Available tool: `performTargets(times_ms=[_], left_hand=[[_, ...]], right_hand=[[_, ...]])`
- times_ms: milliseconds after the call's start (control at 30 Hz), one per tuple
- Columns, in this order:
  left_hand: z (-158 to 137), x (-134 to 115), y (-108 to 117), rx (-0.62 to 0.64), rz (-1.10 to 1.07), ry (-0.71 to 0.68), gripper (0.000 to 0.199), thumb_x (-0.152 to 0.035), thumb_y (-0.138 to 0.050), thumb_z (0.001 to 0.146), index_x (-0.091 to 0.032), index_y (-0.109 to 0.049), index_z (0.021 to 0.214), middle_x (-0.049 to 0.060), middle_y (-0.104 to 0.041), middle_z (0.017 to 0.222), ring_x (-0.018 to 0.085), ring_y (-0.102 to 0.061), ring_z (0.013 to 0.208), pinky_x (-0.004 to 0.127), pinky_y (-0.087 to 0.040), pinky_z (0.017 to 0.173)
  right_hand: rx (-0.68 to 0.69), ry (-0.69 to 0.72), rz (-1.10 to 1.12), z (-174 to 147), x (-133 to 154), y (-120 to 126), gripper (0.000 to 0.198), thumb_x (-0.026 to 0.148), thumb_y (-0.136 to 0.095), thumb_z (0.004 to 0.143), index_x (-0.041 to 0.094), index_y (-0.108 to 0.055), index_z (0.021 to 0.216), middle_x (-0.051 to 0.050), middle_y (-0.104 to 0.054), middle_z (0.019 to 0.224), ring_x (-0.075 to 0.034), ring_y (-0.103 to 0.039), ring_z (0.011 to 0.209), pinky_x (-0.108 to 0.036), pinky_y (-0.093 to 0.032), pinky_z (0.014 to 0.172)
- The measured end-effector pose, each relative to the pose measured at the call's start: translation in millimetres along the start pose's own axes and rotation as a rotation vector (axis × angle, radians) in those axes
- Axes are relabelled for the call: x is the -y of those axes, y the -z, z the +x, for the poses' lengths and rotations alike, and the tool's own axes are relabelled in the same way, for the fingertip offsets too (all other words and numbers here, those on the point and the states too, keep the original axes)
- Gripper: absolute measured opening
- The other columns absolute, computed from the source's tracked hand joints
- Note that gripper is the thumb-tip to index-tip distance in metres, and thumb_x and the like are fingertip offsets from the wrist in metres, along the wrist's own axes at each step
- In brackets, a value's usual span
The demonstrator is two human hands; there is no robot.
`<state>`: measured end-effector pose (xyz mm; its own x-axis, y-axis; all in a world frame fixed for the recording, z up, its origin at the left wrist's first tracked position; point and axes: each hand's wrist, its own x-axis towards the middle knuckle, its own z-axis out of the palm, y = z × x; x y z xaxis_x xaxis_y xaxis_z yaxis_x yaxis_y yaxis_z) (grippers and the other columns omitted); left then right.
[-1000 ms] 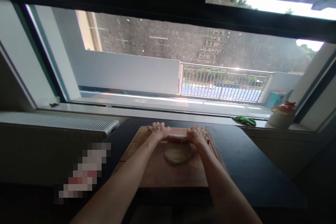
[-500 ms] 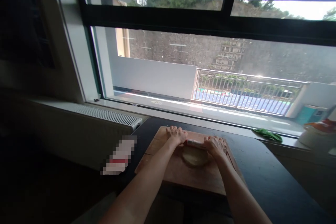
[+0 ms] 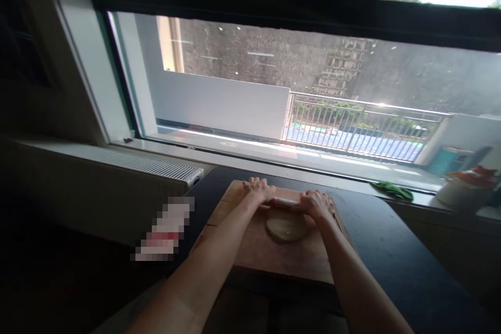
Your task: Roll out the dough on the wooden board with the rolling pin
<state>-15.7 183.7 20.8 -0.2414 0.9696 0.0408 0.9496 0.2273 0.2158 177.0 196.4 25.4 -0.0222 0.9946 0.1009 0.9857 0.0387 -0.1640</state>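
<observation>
A rolling pin [image 3: 287,204], reddish with a pale band, lies crosswise near the far side of a wooden board [image 3: 279,261]. My left hand [image 3: 259,189] is closed over its left end, and my right hand [image 3: 318,202] is closed over its right end. The fingers hide both ends of the pin. Just on my side of the pin, a flat round of dough [image 3: 286,226] rests on the board. The pin is at or just past the dough's far edge; whether it touches there I cannot tell.
The board is on a dark table [image 3: 385,250] against a windowsill. On the sill lie a green cloth [image 3: 393,191] and, farther right, a whitish bag or container [image 3: 460,190]. A radiator [image 3: 156,164] stands left of the table, beside a blurred pale item with red [image 3: 166,229].
The camera view has shifted slightly. The pin sits a little farther from the dough's middle, so more of the dough shows. Both hands still grip the pin.
</observation>
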Motion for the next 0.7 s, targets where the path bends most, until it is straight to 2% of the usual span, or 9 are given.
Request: performTargets(times_ms=[167,300,433,533,700], left_hand=[[22,0,-2,-0.044,-0.005,0.044,0.054,-0.051,-0.04,0.077,-0.019,-0.06,0.115,0.016,-0.055,0.126,0.034,-0.044,0.119,0.054,-0.03,0.096],[21,2,-2,-0.037,0.007,0.049,0.05,-0.049,-0.041,0.077,-0.019,-0.063,0.112,0.015,-0.059,0.122,0.035,-0.047,0.116,0.055,-0.03,0.096],[5,4,-1,-0.089,0.037,0.024,0.045,-0.047,-0.038,0.081,-0.021,-0.065,0.105,0.014,-0.062,0.117,0.033,-0.05,0.112,0.052,-0.033,0.093],[-14,7,2,-0.137,0.05,-0.052,0.039,-0.045,-0.036,0.084,-0.024,-0.066,0.098,0.012,-0.063,0.113,0.031,-0.051,0.111,0.05,-0.033,0.093],[-51,17,8,-0.104,0.013,-0.199,0.024,-0.044,-0.048,0.082,-0.032,-0.068,0.09,0.003,-0.065,0.107,0.026,-0.051,0.111,0.044,-0.031,0.097]], right_hand=[[0.01,-0.04,0.03,12,4,3,0.043,0.046,-0.037,0.085,0.022,-0.069,0.103,-0.012,-0.063,0.112,-0.028,-0.054,0.103,-0.039,-0.039,0.087],[-0.012,-0.036,0.045,6,5,3,0.042,0.043,-0.037,0.086,0.021,-0.069,0.101,-0.012,-0.063,0.111,-0.027,-0.054,0.103,-0.039,-0.038,0.087],[-0.055,-0.004,0.055,-15,4,6,0.041,0.038,-0.035,0.088,0.019,-0.07,0.094,-0.012,-0.064,0.104,-0.026,-0.054,0.1,-0.038,-0.037,0.087],[-0.114,0.02,0.059,-33,5,9,0.039,0.036,-0.035,0.089,0.018,-0.07,0.093,-0.012,-0.064,0.105,-0.026,-0.053,0.101,-0.038,-0.035,0.089],[-0.263,0.104,0.082,-67,3,6,0.04,0.035,-0.03,0.093,0.02,-0.068,0.088,-0.01,-0.063,0.103,-0.023,-0.05,0.101,-0.037,-0.03,0.093]])
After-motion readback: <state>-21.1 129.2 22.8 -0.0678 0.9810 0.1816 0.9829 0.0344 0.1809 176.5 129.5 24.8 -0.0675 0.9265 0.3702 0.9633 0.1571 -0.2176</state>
